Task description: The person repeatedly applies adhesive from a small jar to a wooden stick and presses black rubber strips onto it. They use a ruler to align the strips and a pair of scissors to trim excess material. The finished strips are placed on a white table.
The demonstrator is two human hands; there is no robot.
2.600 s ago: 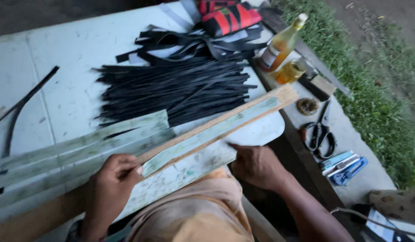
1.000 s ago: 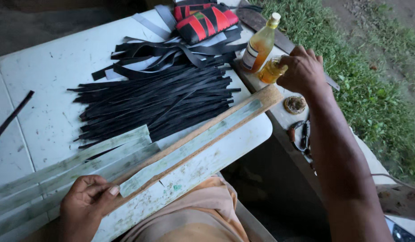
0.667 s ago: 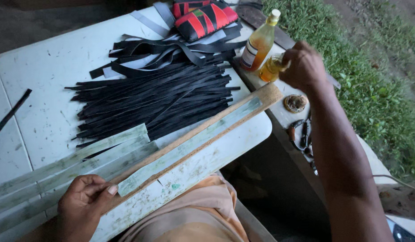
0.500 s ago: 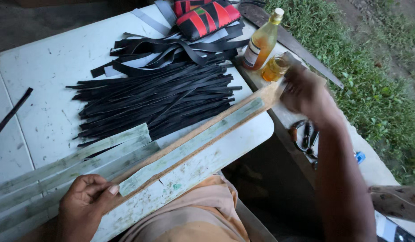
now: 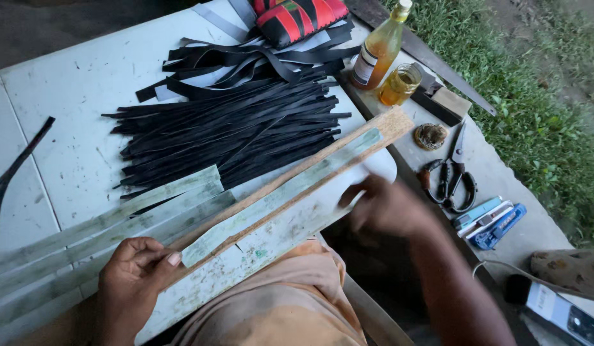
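A long wooden board [image 5: 380, 125] lies slantwise across the white table [image 5: 72, 90], with a pale green strip [image 5: 277, 195] laid along it. My left hand [image 5: 135, 272] presses the near end of that strip onto the board with the thumb. My right hand [image 5: 383, 208], blurred by motion, hovers just beside the table's rounded corner below the board; whether it holds anything I cannot tell. More pale green strips [image 5: 104, 227] lie to the left, and a heap of black strips [image 5: 233, 131] sits behind the board.
A side bench [image 5: 502, 186] carries a bottle of amber liquid [image 5: 380, 48], a small jar [image 5: 401, 83], a wooden block [image 5: 447, 102], scissors [image 5: 452, 179], a round coil [image 5: 430, 136] and blue utility knives [image 5: 492, 221]. A red-and-black pouch [image 5: 297, 16] lies at the back. Grass lies to the right.
My right hand reached out to the jar beside the bottle, then drew back toward me to the table's corner. My left hand stayed pressed on the green strip.
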